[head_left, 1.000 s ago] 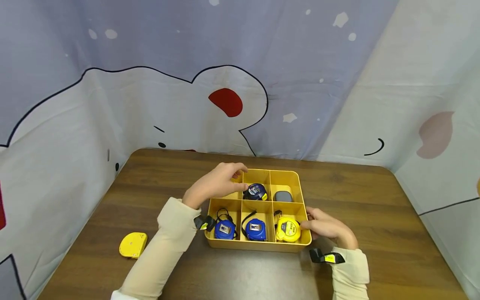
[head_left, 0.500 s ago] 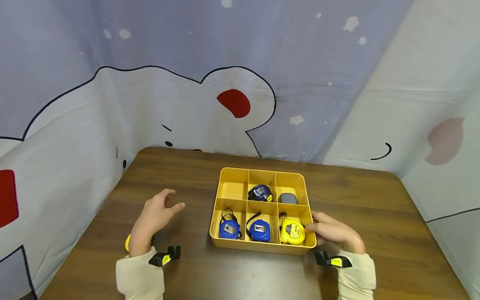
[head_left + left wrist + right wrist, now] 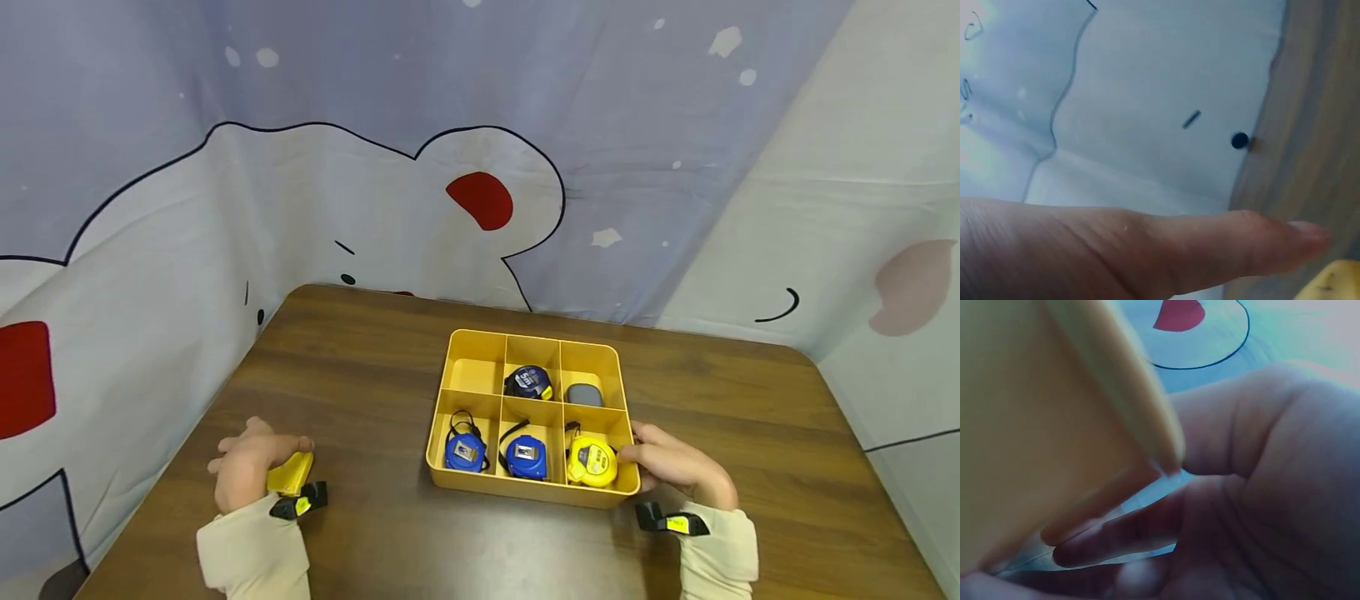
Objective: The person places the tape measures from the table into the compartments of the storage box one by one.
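Observation:
At the left of the table, my left hand (image 3: 249, 468) is over a yellow tape measure (image 3: 291, 473), thumb straight out along its far edge. Only a corner of that tape measure (image 3: 1333, 284) shows in the left wrist view, just beyond the thumb. My right hand (image 3: 675, 461) holds the right wall of a yellow divided box (image 3: 517, 493), thumb (image 3: 1210, 434) at the rim and fingers beneath. Blue tape measures (image 3: 465, 452) (image 3: 527, 457) lie in the front left and middle compartments, a yellow one (image 3: 592, 461) in the front right.
In the back row of the box, a dark blue tape measure (image 3: 529, 382) lies in the middle compartment and a grey rounded object (image 3: 584, 394) in the right one. A printed curtain (image 3: 405, 217) hangs behind the wooden table (image 3: 375, 375).
My left hand has gone from above the box's back left compartment to the yellow tape measure at the left. My right hand stays at the box. The head view has shifted slightly.

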`<action>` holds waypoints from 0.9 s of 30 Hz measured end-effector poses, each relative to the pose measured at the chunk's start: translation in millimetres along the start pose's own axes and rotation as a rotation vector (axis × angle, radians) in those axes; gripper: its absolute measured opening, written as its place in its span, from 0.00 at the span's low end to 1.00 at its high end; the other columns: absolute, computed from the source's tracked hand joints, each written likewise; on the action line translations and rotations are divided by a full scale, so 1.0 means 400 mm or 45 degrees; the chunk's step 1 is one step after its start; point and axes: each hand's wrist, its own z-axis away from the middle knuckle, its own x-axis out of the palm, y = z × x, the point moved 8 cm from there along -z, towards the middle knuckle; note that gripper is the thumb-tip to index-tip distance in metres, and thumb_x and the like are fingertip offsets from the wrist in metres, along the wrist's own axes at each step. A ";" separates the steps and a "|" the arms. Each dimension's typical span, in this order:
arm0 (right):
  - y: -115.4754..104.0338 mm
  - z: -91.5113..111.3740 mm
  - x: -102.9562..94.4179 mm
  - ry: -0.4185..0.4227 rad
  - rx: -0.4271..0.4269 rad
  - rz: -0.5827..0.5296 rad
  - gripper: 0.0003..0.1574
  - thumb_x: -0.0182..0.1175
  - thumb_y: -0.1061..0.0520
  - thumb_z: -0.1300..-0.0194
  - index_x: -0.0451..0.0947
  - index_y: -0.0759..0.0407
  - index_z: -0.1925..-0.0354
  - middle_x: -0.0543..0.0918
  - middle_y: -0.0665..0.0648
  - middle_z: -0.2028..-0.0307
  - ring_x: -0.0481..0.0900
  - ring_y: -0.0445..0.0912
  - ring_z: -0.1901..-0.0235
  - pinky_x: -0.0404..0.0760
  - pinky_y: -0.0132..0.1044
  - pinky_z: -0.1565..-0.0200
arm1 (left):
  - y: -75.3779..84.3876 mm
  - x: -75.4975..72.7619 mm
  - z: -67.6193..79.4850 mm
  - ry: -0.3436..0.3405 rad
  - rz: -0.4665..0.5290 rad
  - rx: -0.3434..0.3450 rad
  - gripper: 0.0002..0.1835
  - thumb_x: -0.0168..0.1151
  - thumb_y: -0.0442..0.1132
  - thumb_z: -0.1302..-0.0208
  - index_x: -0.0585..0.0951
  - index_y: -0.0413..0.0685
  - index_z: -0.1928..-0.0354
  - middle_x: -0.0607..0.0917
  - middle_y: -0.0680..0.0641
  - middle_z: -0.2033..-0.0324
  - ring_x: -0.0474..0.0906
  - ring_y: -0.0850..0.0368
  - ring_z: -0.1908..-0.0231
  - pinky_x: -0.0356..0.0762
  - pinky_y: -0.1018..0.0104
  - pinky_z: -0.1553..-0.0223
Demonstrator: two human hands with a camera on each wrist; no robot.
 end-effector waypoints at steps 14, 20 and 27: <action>-0.009 0.010 0.008 -0.020 0.006 0.085 0.17 0.42 0.63 0.42 0.61 0.77 0.58 0.75 0.69 0.74 0.73 0.47 0.79 0.73 0.40 0.78 | -0.019 0.021 -0.017 0.073 0.010 -0.091 0.37 0.66 0.47 0.67 0.65 0.28 0.58 0.62 0.32 0.73 0.61 0.39 0.71 0.66 0.56 0.76; -0.008 0.010 0.013 -0.022 0.026 0.082 0.16 0.40 0.61 0.40 0.61 0.77 0.61 0.71 0.59 0.80 0.67 0.43 0.84 0.67 0.33 0.82 | -0.018 0.018 -0.042 0.055 -0.050 -0.110 0.39 0.66 0.47 0.68 0.63 0.29 0.55 0.60 0.31 0.73 0.60 0.37 0.70 0.64 0.54 0.73; 0.008 0.020 0.000 0.124 0.138 0.024 0.15 0.45 0.58 0.43 0.62 0.72 0.64 0.68 0.57 0.82 0.66 0.44 0.85 0.66 0.32 0.82 | -0.015 0.019 -0.071 0.040 -0.067 -0.099 0.38 0.68 0.42 0.70 0.62 0.31 0.55 0.58 0.31 0.74 0.58 0.34 0.71 0.64 0.55 0.75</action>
